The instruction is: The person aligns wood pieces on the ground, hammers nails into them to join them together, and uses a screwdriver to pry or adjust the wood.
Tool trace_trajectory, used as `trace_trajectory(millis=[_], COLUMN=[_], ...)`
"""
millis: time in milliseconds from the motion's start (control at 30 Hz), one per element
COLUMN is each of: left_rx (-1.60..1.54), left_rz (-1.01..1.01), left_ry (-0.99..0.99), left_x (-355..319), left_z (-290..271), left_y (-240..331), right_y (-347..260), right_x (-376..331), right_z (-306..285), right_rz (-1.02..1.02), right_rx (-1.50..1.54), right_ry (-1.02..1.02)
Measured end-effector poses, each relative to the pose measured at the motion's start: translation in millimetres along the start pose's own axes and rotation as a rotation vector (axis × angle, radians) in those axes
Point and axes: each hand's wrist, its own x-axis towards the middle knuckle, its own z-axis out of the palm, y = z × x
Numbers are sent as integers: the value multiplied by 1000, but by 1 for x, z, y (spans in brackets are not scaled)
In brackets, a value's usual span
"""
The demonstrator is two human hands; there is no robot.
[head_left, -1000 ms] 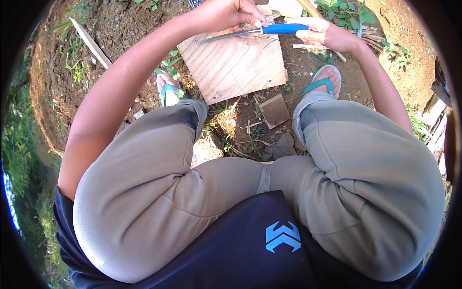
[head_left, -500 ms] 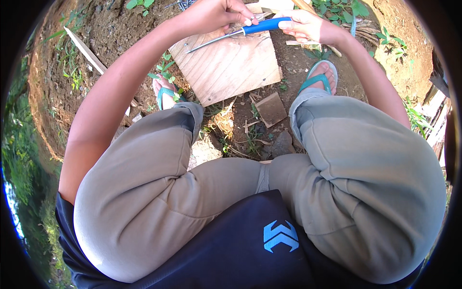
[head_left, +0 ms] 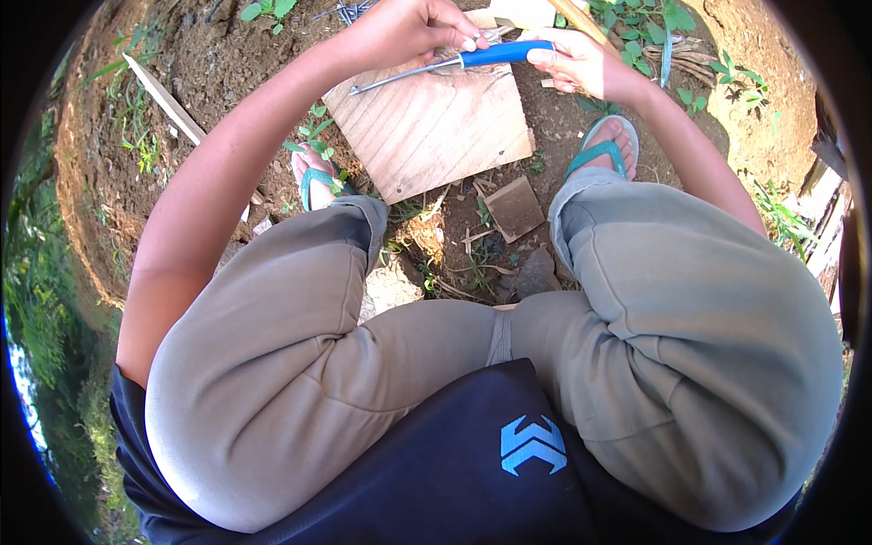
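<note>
My right hand (head_left: 586,64) is closed around the end of a blue-handled screwdriver-like tool (head_left: 504,54). Its thin metal shaft points left, over a board, and the tip looks slightly bent or thickened. Beside the handle's front end, my left hand (head_left: 427,32) pinches with thumb and fingers; whatever lies between them is too small to name. Under both hands, the light wooden board (head_left: 436,136) lies on the ground, with small dark nail-like spots near its edge.
A bundle of loose nails (head_left: 352,11) lies beyond my left hand. Between my sandalled feet are a small wood block (head_left: 514,209) and a stone (head_left: 536,272). A long wood strip (head_left: 163,98) lies at left; leafy plants (head_left: 658,23) grow at upper right.
The right hand and the blue-handled tool have dipped slightly, and its shaft lies a little flatter. My left hand keeps its pinch in nearly the same place.
</note>
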Motion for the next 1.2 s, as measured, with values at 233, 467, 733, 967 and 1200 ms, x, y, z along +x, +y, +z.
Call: trace_trajectory(millis=[233, 467, 733, 967, 1200], left_rx=[56, 52, 22, -13, -100], left_rz=[63, 130, 74, 57, -20], left_ry=[15, 39, 43, 48, 50], left_x=[-3, -2, -3, -2, -5], left_z=[-2, -3, -3, -2, -4], left_y=[2, 3, 1, 4, -1], right_y=[4, 3, -1, 7, 0], right_x=[3, -3, 1, 4, 6], right_z=[4, 1, -5, -18, -17], right_rz=[-30, 14, 70, -108, -198], right_rx=[19, -43, -130, -550, -618], right_ry=[63, 85, 118, 109, 86])
